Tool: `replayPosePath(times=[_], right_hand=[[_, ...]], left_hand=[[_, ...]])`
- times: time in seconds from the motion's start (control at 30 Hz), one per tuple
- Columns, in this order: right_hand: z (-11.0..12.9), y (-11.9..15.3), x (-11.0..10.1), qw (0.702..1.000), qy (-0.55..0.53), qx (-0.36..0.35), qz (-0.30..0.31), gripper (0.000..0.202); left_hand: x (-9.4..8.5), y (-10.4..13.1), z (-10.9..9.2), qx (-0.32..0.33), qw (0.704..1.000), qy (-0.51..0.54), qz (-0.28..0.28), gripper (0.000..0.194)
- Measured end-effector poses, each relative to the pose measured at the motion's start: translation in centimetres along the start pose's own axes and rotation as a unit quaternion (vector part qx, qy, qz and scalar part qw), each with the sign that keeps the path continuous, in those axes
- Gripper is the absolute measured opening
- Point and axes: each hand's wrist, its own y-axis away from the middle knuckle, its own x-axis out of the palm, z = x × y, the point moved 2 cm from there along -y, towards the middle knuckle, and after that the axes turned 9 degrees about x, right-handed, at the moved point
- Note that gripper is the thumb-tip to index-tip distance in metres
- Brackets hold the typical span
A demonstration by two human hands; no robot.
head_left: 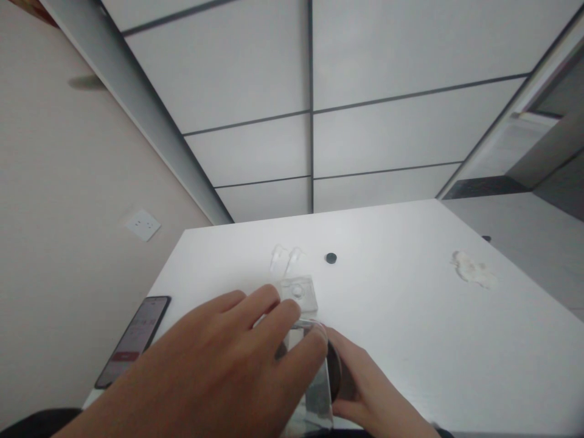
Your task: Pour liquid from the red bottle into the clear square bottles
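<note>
My left hand (237, 359) reaches over the top of a clear plastic container (319, 398), its fingers bent onto the rim. On the container's right side my right hand (369, 380) is closed round it, with the fingertips partly hidden. A dark round-edged piece (335, 371) shows between the right hand and the clear wall; I cannot make out its kind. Just past my left fingertips lies a clear, flat, square plastic piece (305, 293) with a round raised centre. Behind it are two small clear plastic pieces (294, 260) with bent ends, and a black disc (331, 258).
All this is on a white table (401, 316). A phone (134, 340) with its screen lit lies at the left edge, and a crumpled whitish tissue (473, 269) at the right. Wardrobe doors (260, 67) rise behind; a wall socket (143, 224) is on the left.
</note>
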Motion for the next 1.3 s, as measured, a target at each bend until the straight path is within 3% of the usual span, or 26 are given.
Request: replayPosePath(times=[0.5, 0.87, 1.1, 1.3], right_hand=[[0.02, -0.03, -0.06, 1.000, -0.011, -0.017, -0.008, 0.084], [0.00, 0.12, -0.02, 1.000, -0.009, -0.021, -0.003, 0.083], [-0.08, -0.23, 0.14, 0.999, -0.030, -0.031, 0.001, 0.082], [-0.28, -0.11, 0.18, 0.999, -0.025, -0.028, -0.002, 0.081]], left_hand=[[-0.10, -0.64, -0.02, 0.019, 0.999, -0.028, -0.030, 0.020], [0.17, -0.39, -0.11, 0.015, 1.000, -0.006, -0.014, 0.020], [0.15, -0.53, -0.11, 0.031, 0.996, -0.048, -0.076, 0.017], [0.20, -0.81, -0.25, 0.032, 0.994, -0.059, -0.090, 0.016]])
